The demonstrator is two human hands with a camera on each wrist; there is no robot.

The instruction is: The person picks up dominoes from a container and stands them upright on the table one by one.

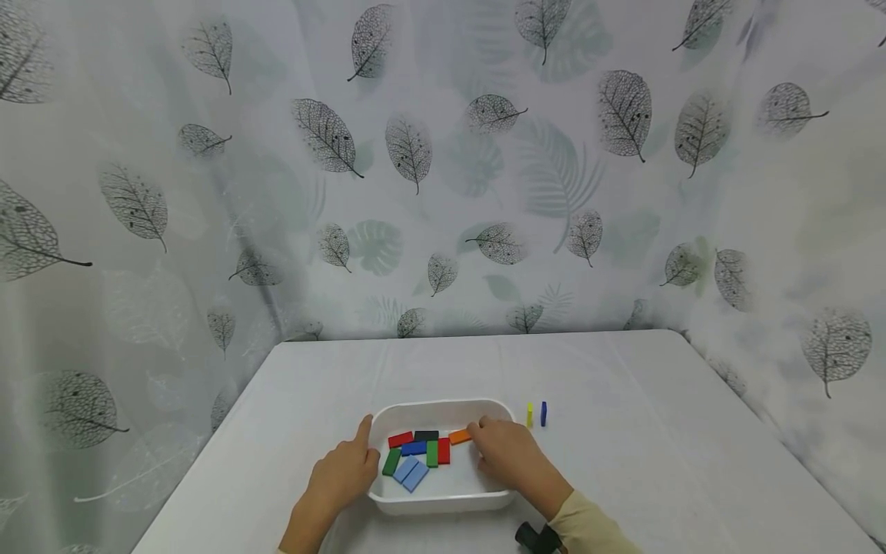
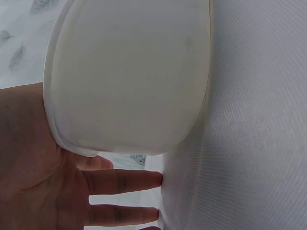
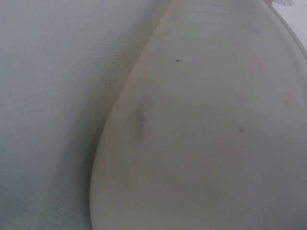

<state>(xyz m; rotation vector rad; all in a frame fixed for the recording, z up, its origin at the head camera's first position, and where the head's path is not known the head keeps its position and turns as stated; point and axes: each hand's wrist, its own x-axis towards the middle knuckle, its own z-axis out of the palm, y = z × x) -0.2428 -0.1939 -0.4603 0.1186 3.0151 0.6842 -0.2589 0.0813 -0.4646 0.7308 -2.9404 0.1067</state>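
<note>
Currently right hand (image 1: 511, 455) at orange rectangular block (image 1: 459, 437) inside white plastic tray (image 1: 443, 505), pinch unclear; left hand (image 1: 342, 471), straight-fingered, against tray wall. Dragging sideways could knock nearby red rectangular block (image 1: 444, 452) askew.

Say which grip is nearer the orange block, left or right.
Right. The right grip reaches into the white tray, fingertips at the orange block's right end. The left grip is at the tray's left edge, with other blocks lying between.
</note>
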